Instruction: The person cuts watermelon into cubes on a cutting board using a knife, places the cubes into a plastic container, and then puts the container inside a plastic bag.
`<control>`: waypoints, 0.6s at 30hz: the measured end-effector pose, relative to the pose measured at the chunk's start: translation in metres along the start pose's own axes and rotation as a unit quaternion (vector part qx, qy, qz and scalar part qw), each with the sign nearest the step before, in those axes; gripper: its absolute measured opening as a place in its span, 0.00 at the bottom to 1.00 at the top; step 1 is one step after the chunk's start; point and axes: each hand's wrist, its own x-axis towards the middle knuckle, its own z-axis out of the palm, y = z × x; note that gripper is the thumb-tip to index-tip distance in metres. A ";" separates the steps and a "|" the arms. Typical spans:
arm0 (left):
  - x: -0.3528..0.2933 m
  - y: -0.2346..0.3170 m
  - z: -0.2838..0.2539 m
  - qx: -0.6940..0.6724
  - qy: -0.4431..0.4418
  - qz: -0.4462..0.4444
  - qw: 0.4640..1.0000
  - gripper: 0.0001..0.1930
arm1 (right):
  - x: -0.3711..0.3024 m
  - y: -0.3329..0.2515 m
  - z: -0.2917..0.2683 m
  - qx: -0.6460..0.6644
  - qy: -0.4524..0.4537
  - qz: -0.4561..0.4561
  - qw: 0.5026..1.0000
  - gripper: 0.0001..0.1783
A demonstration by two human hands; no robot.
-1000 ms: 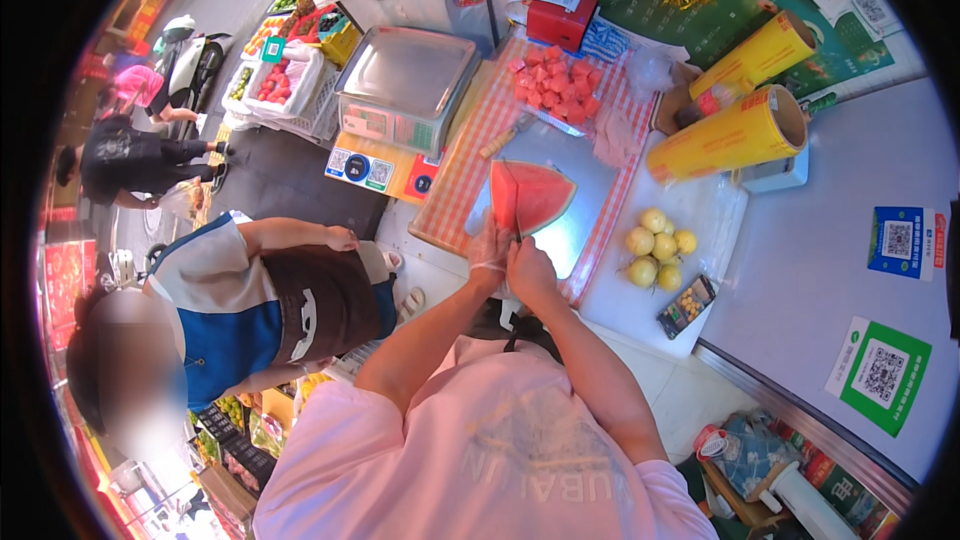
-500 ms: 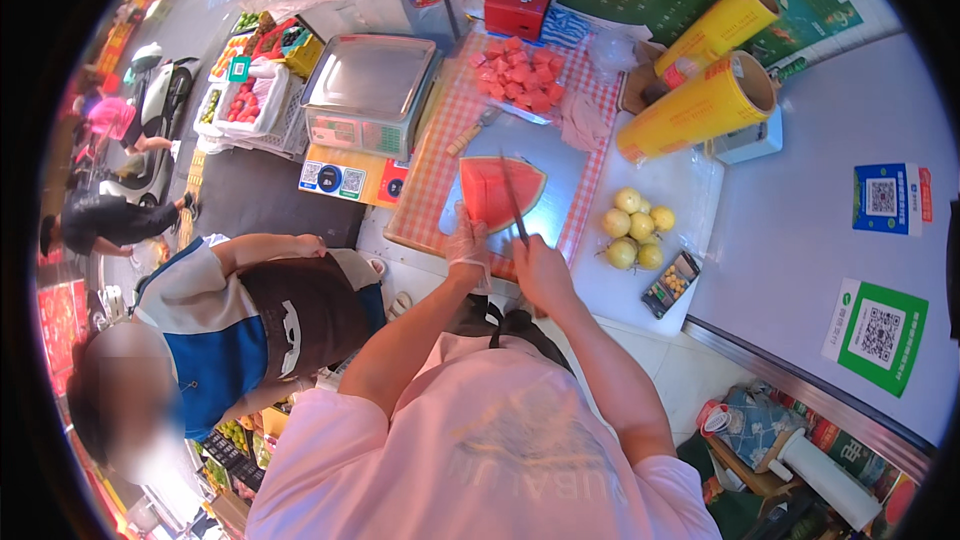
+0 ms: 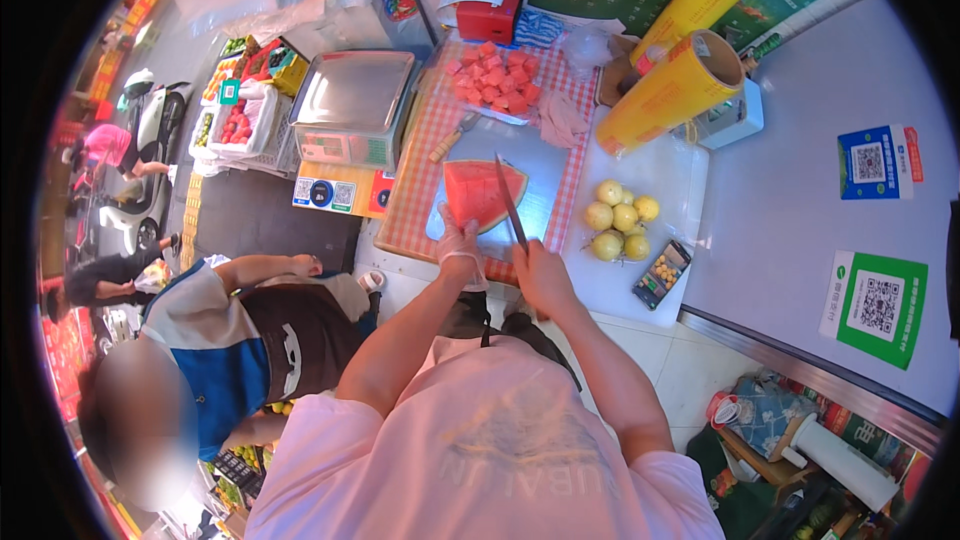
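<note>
A wedge of red watermelon point(image 3: 470, 192) rests on a metal sheet point(image 3: 548, 185) over a red-checked cloth. My left hand point(image 3: 460, 250), in a clear plastic glove, steadies the wedge at its near left side, fingers against the flesh. My right hand point(image 3: 541, 276) is closed around the handle of a long knife point(image 3: 511, 205). Its blade slants away from me across the wedge; how deep it sits I cannot tell. Beyond the wedge is a tray of watermelon cubes point(image 3: 495, 82). A small wooden-handled tool point(image 3: 446, 146) lies left of the sheet.
Yellow passion-fruit-like round fruits point(image 3: 622, 220) and a phone point(image 3: 661, 274) lie on the right counter. Behind them stand two yellow film rolls point(image 3: 672, 95). A weighing scale point(image 3: 352, 100) is at left. Another person point(image 3: 270, 325) stands close on my left, near fruit crates point(image 3: 238, 125).
The whole view has shifted slightly. Relative to the wedge, the knife is a little farther right. My left hand stays at the wedge. Passers-by at far left have moved.
</note>
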 end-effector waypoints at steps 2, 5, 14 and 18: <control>0.002 0.009 0.002 0.031 -0.006 -0.011 0.999 0.43 | 0.036 0.017 0.020 0.024 0.002 0.013 1.000 0.20; 0.001 0.018 0.005 0.019 -0.016 -0.020 1.000 0.43 | 0.054 0.047 0.050 0.076 -0.013 0.035 0.996 0.20; 0.025 -0.039 0.020 -0.139 -0.014 -0.014 0.990 0.40 | -0.041 0.068 0.003 0.100 -0.029 0.033 0.994 0.17; 0.036 -0.043 0.029 -0.126 -0.024 -0.014 0.992 0.39 | 0.015 0.073 -0.006 0.107 0.065 -0.027 0.992 0.17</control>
